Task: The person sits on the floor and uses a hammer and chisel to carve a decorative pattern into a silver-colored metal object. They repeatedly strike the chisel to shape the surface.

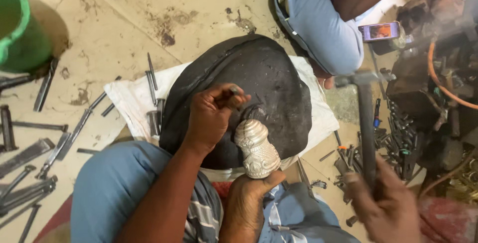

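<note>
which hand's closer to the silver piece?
Left. The left hand pinches a punch just up-left of the silver piece; the right hand grips a hammer far right of it.

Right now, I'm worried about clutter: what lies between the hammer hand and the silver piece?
In the head view, an edge of the white cloth and loose steel punches on the floor lie between the right hand and the silver piece.

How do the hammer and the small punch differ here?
The hammer is long-handled and held off to the side in the right hand. The punch is short and mostly hidden in the left hand. The hammer stands near upright, while the punch is tilted. Both are dark tools, firmly gripped.
</note>
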